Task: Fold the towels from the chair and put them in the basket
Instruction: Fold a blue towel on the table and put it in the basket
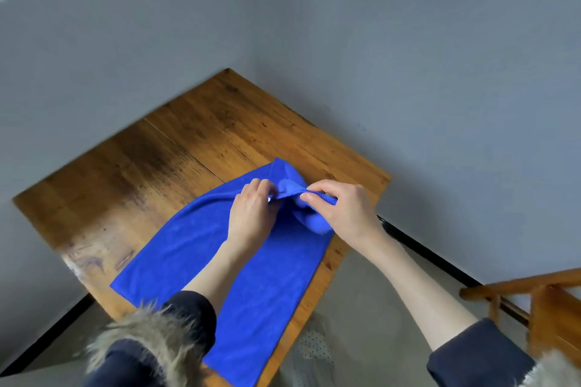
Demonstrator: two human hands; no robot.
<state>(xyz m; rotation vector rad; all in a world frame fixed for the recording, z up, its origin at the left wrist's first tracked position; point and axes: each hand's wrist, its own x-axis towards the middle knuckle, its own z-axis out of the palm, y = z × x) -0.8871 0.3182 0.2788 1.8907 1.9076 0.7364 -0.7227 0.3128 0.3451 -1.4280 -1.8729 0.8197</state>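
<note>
A bright blue towel [195, 261] lies spread along the right side of the wooden table [151, 173], its near end hanging over the table's front edge. My left hand [251, 214] and my right hand [342, 207] both pinch the towel's far edge, which is lifted and bunched between them. The chair [540, 302] shows only as a wooden frame at the lower right. No basket is in view.
The table stands in a corner between two grey walls. A pale perforated object [314, 355] sits on the floor below the table's right edge. Bare concrete floor lies between the table and the chair.
</note>
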